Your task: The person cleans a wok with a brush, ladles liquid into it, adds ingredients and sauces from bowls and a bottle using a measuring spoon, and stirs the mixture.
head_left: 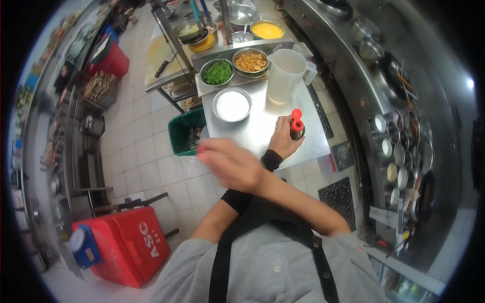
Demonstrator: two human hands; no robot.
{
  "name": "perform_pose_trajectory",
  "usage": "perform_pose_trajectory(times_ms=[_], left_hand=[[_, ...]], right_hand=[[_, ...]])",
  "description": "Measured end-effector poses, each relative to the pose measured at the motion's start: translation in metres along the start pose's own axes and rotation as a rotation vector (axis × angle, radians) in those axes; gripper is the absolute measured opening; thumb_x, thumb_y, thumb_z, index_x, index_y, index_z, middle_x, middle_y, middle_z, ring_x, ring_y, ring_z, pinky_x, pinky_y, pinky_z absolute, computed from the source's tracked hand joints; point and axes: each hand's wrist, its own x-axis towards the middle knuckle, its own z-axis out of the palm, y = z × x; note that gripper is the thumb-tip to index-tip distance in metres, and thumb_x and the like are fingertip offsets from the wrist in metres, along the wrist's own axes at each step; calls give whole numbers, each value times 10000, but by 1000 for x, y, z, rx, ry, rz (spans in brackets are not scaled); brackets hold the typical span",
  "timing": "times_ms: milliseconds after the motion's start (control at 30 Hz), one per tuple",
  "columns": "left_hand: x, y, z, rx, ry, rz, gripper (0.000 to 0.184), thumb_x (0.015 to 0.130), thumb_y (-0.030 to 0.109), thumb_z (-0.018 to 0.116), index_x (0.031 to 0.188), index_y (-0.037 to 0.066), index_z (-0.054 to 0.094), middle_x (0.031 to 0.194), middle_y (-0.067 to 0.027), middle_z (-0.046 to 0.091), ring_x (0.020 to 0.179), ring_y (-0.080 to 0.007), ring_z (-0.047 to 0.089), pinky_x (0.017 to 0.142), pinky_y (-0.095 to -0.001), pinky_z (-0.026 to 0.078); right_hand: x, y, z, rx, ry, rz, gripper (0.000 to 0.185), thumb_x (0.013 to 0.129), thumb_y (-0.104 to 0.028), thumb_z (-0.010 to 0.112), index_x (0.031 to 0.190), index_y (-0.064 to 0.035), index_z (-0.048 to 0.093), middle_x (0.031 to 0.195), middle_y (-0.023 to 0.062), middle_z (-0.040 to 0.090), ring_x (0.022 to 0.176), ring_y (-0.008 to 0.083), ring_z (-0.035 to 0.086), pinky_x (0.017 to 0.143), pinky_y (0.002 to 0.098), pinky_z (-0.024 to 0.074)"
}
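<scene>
My arms are crossed, the right one over the left. My left hand [284, 143], with a black band at its wrist, is wrapped around a dark sauce bottle [298, 133] near the front of the steel table [262, 126]. The bottle's red flip cap is up. My right hand [230, 162], blurred, is held out to the left beside the green bin [177, 136]. Its fingers are closed, with a small red piece [201, 150] at their tips; what it is I cannot make out. A bowl of white powder or grains [232, 104] stands near both hands.
Behind are a bowl of green beans [217, 72], a bowl of golden-brown cubes [251, 62] and a plastic pitcher [287, 76]. A knife [162, 68] lies on the back-left table. Seasoning pots [386, 148] line the right counter. A red cooler box [121, 247] stands at lower left.
</scene>
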Motion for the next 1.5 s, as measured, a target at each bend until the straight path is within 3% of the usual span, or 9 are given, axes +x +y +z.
perform_pose_trajectory(times_ms=[167, 333, 533, 733, 833, 867, 1100, 1333, 1500], left_hand=[[0, -8, 2, -59, 30, 50, 740, 677, 106, 874, 1265, -34, 447, 1188, -205, 486, 1094, -375, 554, 939, -410, 503], [-12, -20, 12, -316, 34, -123, 750, 667, 129, 862, 1304, 27, 479, 1127, -156, 608, 1023, -284, 642, 911, -372, 522], [-28, 12, 15, -119, -231, -63, 694, 654, 119, 846, 1254, 2, 520, 1118, -133, 622, 1001, -249, 638, 889, -375, 520], [-61, 117, 67, -252, -687, -89, 642, 684, 138, 856, 1211, -29, 530, 1025, -99, 665, 918, -182, 653, 846, -334, 528], [-80, 192, 122, -360, -971, -12, 611, 678, 140, 859, 1189, -3, 556, 1030, -81, 659, 939, -173, 647, 866, -329, 522], [-85, 218, 138, -359, -1066, 10, 587, 668, 127, 862, 1168, 17, 576, 1061, -77, 645, 975, -168, 637, 891, -323, 514], [-136, 362, 281, -682, -1597, 115, 648, 654, 114, 852, 1226, 28, 561, 1126, -73, 619, 1041, -165, 610, 951, -325, 485], [-164, 456, 424, -776, -1814, 494, 776, 619, 160, 861, 1293, 7, 509, 1168, -140, 558, 1067, -256, 569, 985, -349, 447], [-195, 499, 565, -1046, -1995, 396, 920, 649, 220, 875, 1441, 29, 447, 1436, -138, 453, 1325, -275, 410, 1098, -399, 347]], right_hand=[[-39, 58, 121, -726, -561, -142, 277, 815, -92, 616, 1049, 56, 619, 1286, 242, 602, 1034, 317, 669, 863, 342, 561], [-43, -36, 1, -298, -337, -73, 257, 776, -59, 663, 1005, 58, 648, 1120, 221, 681, 969, 327, 705, 851, 362, 580], [-159, -97, -208, -660, 166, 722, 152, 875, -15, 671, 1021, 27, 665, 943, 154, 695, 784, 315, 681, 744, 355, 565], [-270, -186, -320, -687, 474, 1193, 297, 857, -38, 714, 1149, -5, 667, 1066, 137, 690, 923, 262, 685, 816, 328, 553], [-286, -224, -343, -559, 518, 1235, 562, 837, -67, 745, 1365, -46, 554, 1302, 146, 604, 1123, 270, 623, 933, 353, 526], [-295, -229, -350, -472, 499, 1210, 830, 802, -101, 788, 1518, -60, 370, 1458, 173, 482, 1289, 309, 521, 1061, 379, 460], [-317, -294, -436, -250, 822, 1076, 989, 714, -116, 815, 1548, -52, 288, 1539, 182, 391, 1428, 296, 410, 1160, 395, 364], [-387, -338, -547, -718, 917, 782, 1043, 685, -247, 845, 1540, -18, 292, 1621, 233, 232, 1461, 306, 372, 1168, 406, 335], [-425, -359, -640, -926, 1187, 862, 933, 697, -286, 874, 1428, 34, 393, 1359, 211, 560, 1212, 286, 606, 1036, 394, 475]])
